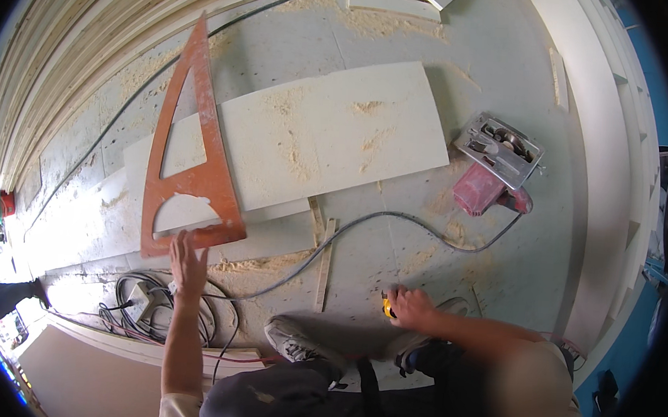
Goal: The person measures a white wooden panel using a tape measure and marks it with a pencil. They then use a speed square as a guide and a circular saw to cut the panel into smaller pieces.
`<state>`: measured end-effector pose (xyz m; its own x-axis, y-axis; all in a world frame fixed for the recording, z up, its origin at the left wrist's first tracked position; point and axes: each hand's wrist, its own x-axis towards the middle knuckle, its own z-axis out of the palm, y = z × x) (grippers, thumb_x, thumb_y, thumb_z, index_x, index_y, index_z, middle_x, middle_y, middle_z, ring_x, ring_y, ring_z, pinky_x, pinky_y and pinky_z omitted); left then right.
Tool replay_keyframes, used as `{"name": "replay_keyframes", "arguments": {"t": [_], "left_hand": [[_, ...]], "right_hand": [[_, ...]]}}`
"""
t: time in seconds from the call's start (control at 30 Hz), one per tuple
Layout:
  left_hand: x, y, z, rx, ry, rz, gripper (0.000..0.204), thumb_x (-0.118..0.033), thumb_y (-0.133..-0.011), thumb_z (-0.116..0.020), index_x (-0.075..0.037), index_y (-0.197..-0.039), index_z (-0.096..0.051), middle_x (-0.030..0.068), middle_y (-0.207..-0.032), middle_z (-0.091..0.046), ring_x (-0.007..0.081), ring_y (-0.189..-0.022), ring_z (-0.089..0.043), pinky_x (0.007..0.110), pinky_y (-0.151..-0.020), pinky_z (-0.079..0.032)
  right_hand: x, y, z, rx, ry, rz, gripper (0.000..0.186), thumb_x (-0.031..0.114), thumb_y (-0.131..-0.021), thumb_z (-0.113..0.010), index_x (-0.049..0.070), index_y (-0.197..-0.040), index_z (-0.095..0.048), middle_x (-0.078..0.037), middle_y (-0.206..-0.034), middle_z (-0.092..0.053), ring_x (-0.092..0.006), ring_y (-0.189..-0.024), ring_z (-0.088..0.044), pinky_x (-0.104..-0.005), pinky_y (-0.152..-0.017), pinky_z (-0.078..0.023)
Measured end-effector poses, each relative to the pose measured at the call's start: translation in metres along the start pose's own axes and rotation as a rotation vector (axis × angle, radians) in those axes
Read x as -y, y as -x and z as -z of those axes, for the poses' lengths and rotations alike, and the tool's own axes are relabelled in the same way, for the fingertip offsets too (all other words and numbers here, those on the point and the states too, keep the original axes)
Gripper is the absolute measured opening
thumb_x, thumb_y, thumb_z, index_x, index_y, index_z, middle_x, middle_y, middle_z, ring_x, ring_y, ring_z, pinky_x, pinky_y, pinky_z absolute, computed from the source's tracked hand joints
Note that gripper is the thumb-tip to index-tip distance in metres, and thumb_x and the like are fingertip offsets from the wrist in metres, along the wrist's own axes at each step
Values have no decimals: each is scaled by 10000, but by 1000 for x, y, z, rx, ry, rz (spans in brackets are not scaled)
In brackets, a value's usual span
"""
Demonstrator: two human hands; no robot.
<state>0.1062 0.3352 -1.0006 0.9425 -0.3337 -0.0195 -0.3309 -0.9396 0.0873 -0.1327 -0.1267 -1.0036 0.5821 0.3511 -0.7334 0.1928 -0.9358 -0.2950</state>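
My left hand (187,264) grips the bottom bar of a large orange set square (216,171), its long point aimed away from me. The set square is over a white board (332,127) strewn with sawdust; whether it rests flat on the board I cannot tell. In my right hand (414,309), near my shoes, is a small yellow tape measure (388,305), mostly hidden by the fingers. To the right of the board a red circular saw (481,189) lies with its metal base plate and blade facing up, apart from both hands.
A black cable (380,214) runs from the saw across the floor toward a coil and a white power strip (140,302) at lower left. Long boards (74,51) are stacked at far left. Thin wood strips (325,266) lie before me; a white panel (604,165) stands at right.
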Motion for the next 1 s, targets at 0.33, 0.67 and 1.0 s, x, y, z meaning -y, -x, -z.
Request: {"name": "replay_keyframes", "arguments": {"t": [0.33, 0.67, 1.0], "left_hand": [[14, -40, -6, 147, 103, -68, 979, -363, -658, -869, -1, -1415, -366, 227, -1501, -328, 416, -1403, -303, 499, -1135, -296], [14, -37, -33, -48, 17, 63, 844, -411, -657, -861, 17, -1262, -459, 205, -1357, -449, 411, -1326, -394, 501, -1072, -357], [-121, -31, 17, 192, 763, 63, 503, -212, -883, -681, -5, -1300, -489, 197, -1171, -578, 336, -1067, -572, 410, -883, -476]], "right_hand": [[9, -33, 79, 3, -163, -20, 601, 410, -736, -693, -10, -1118, -496, -219, -990, -658, -355, -820, -694, -451, -720, -558], [22, -62, 134, -10, -424, -55, 628, 450, -756, -686, -12, -1134, -492, -241, -1069, -653, -373, -946, -667, -427, -816, -540], [43, -102, 147, -123, -1606, 202, 528, 281, -742, -790, 19, -1136, -557, -65, -930, -642, -160, -775, -607, -304, -756, -513]]}}
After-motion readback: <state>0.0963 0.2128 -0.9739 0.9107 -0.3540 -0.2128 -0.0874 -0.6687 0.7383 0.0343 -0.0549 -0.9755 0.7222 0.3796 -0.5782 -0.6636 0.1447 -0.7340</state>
